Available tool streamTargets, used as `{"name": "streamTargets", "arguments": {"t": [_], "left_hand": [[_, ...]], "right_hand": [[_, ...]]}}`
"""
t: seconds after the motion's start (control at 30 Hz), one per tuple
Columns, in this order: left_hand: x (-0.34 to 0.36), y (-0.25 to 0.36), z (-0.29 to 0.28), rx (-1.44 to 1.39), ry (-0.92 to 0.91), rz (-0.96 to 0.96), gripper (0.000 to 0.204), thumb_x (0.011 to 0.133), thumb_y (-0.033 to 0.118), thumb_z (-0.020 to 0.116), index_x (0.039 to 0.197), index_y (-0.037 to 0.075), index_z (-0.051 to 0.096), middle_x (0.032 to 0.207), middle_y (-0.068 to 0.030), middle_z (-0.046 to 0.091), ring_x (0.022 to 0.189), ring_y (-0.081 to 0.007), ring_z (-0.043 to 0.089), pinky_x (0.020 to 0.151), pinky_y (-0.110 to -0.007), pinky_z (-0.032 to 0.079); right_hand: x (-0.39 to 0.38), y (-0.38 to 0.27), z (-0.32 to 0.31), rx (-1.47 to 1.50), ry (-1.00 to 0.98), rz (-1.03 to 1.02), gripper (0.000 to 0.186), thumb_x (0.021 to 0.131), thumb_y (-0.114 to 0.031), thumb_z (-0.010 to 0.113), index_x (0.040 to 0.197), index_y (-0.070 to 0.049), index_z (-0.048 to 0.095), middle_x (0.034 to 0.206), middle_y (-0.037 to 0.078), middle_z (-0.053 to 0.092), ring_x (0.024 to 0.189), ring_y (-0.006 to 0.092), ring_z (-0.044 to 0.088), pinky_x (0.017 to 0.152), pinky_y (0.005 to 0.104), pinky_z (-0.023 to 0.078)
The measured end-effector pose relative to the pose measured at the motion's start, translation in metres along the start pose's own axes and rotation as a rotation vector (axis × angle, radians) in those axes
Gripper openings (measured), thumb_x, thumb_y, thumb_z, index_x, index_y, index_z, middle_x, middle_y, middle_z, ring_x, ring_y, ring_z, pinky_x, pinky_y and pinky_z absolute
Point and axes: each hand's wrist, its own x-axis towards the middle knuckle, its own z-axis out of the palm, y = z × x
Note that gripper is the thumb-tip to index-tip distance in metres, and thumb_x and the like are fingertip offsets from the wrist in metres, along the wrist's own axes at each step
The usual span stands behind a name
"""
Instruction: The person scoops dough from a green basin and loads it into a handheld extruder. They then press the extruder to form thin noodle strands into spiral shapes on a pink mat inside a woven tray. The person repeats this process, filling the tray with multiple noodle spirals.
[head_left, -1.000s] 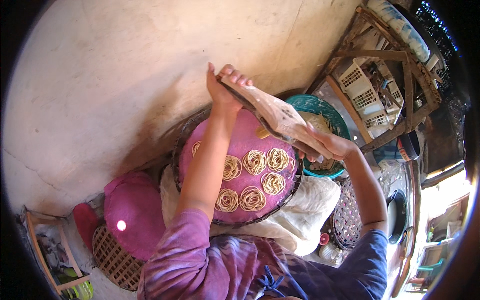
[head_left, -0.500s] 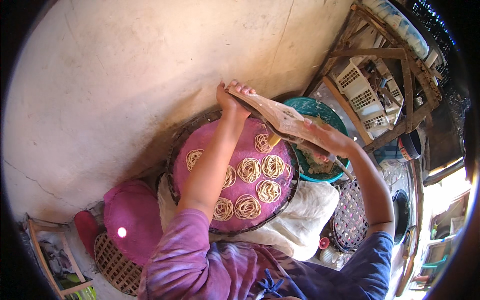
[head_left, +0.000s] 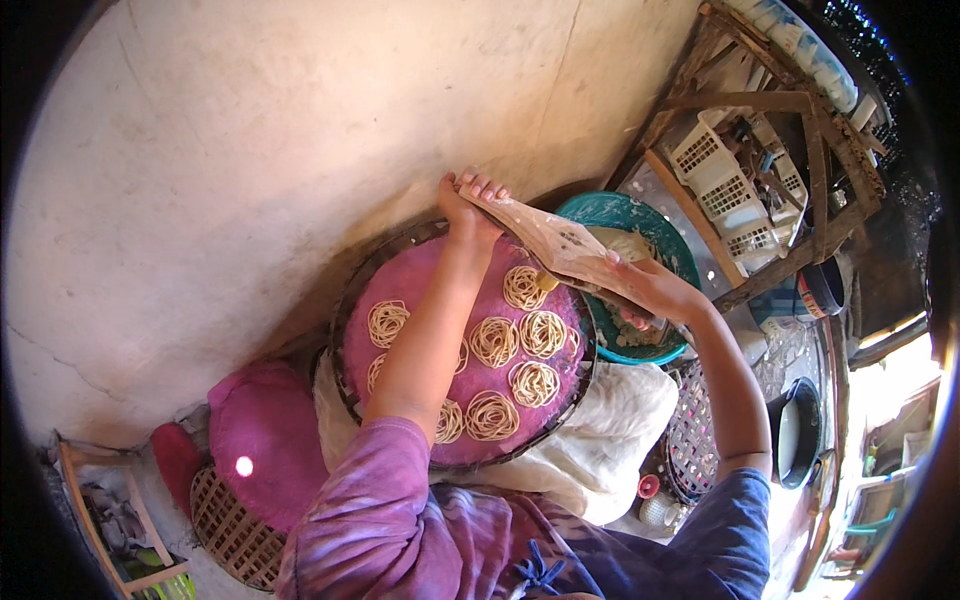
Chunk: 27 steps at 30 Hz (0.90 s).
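Observation:
Both my hands hold a wooden press (head_left: 555,238) by its two ends, over the far right of a round tray (head_left: 585,395) lined with pink cloth (head_left: 470,378). My left hand (head_left: 480,197) is wrapped round the upper left end, by the wall. At the lower right end, my right hand (head_left: 652,292) is closed too. A yellowish nozzle (head_left: 546,281) pokes out below the press, right over a coiled nest of pale strands (head_left: 523,288). Several more strand nests (head_left: 493,342) lie on the cloth, some partly hidden by my left forearm.
Right of the tray stands a teal basin (head_left: 668,217) with pale dough (head_left: 630,243), partly under the press. A bare wall (head_left: 250,180) rises behind. Woven baskets (head_left: 693,430), a black bucket (head_left: 797,433) and a wooden rack (head_left: 760,104) with a white plastic basket (head_left: 712,170) fill the right.
The press has tilted, with its right part shifting slightly left and downward. My right hand and forearm moved a little left; my left forearm shifted slightly. Both hands keep hold.

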Motion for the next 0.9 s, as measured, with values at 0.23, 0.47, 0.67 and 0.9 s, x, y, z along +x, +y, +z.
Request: {"name": "streamTargets", "arguments": {"t": [0.23, 0.47, 0.67, 0.9], "left_hand": [[0.011, 0.012, -0.024, -0.265, -0.125, -0.103, 0.038, 0.093, 0.037, 0.032, 0.061, 0.020, 0.043, 0.046, 0.0059, 0.040, 0.041, -0.0143, 0.040, 0.053, -0.032, 0.038], [0.003, 0.032, -0.028, -0.357, -0.134, 0.023, 0.037, 0.092, 0.036, 0.035, 0.060, 0.020, 0.043, 0.046, 0.0073, 0.042, 0.040, -0.0128, 0.041, 0.052, -0.032, 0.039], [-0.010, 0.071, 0.019, -0.247, -0.290, -0.001, 0.039, 0.094, 0.038, 0.034, 0.061, 0.020, 0.043, 0.046, 0.0071, 0.041, 0.041, -0.0131, 0.041, 0.052, -0.032, 0.039], [-0.035, 0.090, 0.036, 0.165, -0.016, 0.196, 0.043, 0.096, 0.044, 0.027, 0.067, 0.017, 0.040, 0.054, 0.0027, 0.037, 0.050, -0.0138, 0.039, 0.054, -0.033, 0.038]], "right_hand": [[0.061, 0.040, 0.035, 1.005, -0.468, -0.135, 0.096, 0.085, -0.085, 0.022, 0.126, -0.005, 0.057, 0.083, 0.020, 0.067, 0.054, 0.0263, 0.064, 0.049, 0.0341, 0.055], [0.110, 0.085, 0.048, 0.680, -0.398, -0.121, 0.062, 0.101, -0.058, 0.029, 0.128, -0.009, 0.056, 0.081, 0.019, 0.067, 0.051, 0.0226, 0.061, 0.047, 0.0352, 0.051], [0.100, 0.036, 0.052, -0.438, 0.205, -0.861, 0.063, 0.103, -0.055, 0.026, 0.138, -0.007, 0.050, 0.112, 0.015, 0.065, 0.085, 0.0173, 0.066, 0.079, 0.0325, 0.055], [0.046, -0.027, 0.037, -0.051, -0.198, -0.142, 0.075, 0.098, -0.068, 0.030, 0.113, -0.003, 0.065, 0.074, 0.010, 0.063, 0.058, 0.0153, 0.060, 0.051, 0.0289, 0.047]]}}
